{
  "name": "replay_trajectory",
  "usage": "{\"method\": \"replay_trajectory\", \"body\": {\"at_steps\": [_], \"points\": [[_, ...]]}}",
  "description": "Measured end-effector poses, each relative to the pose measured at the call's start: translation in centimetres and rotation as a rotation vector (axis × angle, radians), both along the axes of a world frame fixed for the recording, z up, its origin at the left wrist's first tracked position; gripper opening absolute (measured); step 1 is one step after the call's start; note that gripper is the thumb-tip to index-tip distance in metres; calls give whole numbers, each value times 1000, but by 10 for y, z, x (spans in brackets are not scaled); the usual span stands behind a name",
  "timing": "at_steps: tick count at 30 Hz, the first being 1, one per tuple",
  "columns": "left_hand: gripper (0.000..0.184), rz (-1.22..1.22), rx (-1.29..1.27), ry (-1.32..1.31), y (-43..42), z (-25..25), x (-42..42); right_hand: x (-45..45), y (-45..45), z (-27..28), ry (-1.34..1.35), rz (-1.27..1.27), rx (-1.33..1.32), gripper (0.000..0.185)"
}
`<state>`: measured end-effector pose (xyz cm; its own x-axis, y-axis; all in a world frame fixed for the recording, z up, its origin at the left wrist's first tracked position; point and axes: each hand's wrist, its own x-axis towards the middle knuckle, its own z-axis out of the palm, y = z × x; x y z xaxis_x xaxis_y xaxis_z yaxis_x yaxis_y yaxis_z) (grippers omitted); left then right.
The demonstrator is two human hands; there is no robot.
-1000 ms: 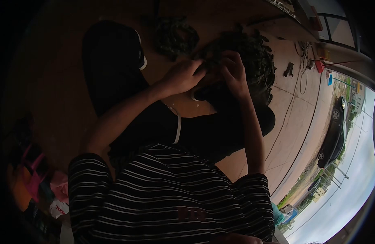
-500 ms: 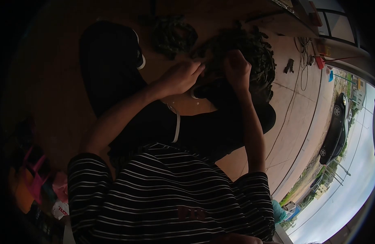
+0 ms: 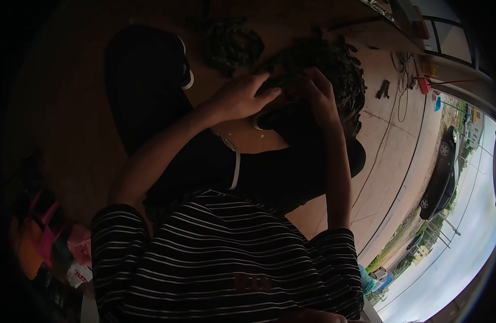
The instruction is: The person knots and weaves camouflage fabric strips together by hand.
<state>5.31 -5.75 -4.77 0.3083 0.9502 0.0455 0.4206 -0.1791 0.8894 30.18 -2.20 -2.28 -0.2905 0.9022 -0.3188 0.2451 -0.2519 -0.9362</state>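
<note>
The floor (image 3: 393, 156) spreads beneath everything, its right edge bordering the outdoors, where 1 dark car (image 3: 441, 175) stands well beyond it. The person, in a striped shirt (image 3: 226, 258) and black trousers (image 3: 151, 86), is low over the floor with knees spread wide. A tangled dark green heap (image 3: 342, 70) lies ahead of the right knee, between the person and the floor's shadowed far side. Toward the floor's left edge sit a pink bag (image 3: 43, 237) and other bundles. A smaller green coil (image 3: 221, 54) rests left of the heap.

The 2 hands are near each other at the heap's near left side. The left hand (image 3: 240, 99) is half open, thumb and index finger clearly apart, with nothing visible between them. The right hand (image 3: 319, 97) has bent fingers against the heap's dark mass; whether it grips a strand, I cannot tell.
</note>
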Motion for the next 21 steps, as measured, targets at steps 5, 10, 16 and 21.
{"method": "replay_trajectory", "body": {"at_steps": [5,10,16,21], "points": [[36,-127,-143,-84,9,0,-1,-20,-7,13,-45,45,-36,36],[29,-154,-147,17,3,19,1,-29,-15,5,-232,84,0,29],[35,-155,-20,44,-1,19,1,-24,-7,-18,-484,-29,344,14],[36,-184,-59,65,11,33,2,-22,5,-11,-533,-135,536,10]]}}
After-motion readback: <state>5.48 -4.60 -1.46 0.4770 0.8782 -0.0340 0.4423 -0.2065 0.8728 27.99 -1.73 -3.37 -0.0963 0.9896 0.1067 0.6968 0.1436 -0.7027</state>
